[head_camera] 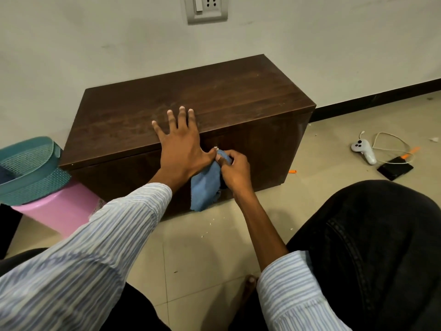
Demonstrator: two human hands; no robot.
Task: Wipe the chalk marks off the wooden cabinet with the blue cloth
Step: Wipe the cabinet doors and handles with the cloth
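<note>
A dark brown wooden cabinet (238, 99) stands on the floor against the wall, with faint pale chalk smears on its top. My left hand (181, 144) lies flat on the top near the front edge, fingers spread. My right hand (232, 172) grips the blue cloth (205, 187) and holds it against the upper part of the cabinet's front face, right beside my left thumb. The rest of the cloth hangs down the front. A small white speck (216, 147) shows at the front edge just above the cloth.
A teal basket (28, 168) sits on a pink stool (59, 211) left of the cabinet. On the floor to the right lie a white controller (362, 151), a white cable (391, 142) and a black phone (395, 169). White crumbs dot the tiles. My knee (370, 235) is at lower right.
</note>
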